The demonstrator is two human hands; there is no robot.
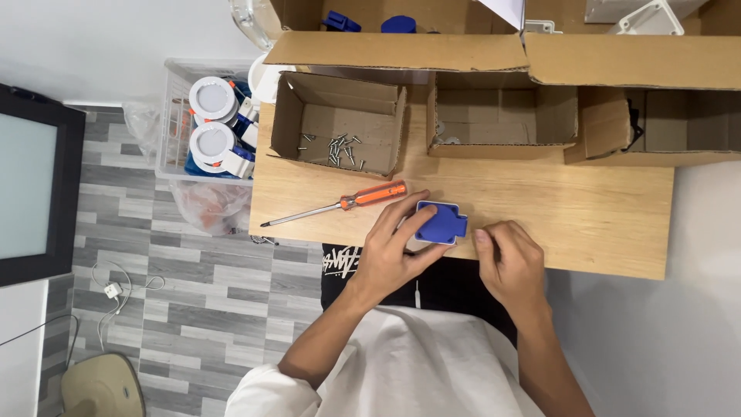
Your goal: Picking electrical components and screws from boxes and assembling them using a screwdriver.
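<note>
My left hand [392, 249] grips a small blue plastic part [441, 223] at the near edge of the wooden table [587, 208], thumb and fingers around its left side. My right hand [509, 262] rests just to the right of the part with its fingers curled; whether it pinches something small is hidden. An orange-handled screwdriver [340, 205] lies on the table to the left of my left hand, its tip pointing left.
An open cardboard box [287, 123] with several loose screws [340, 148] stands behind the screwdriver. Two more cardboard boxes [502, 150] stand to its right. A clear plastic bin [174, 116] with round white lamps sits on the floor at the table's left.
</note>
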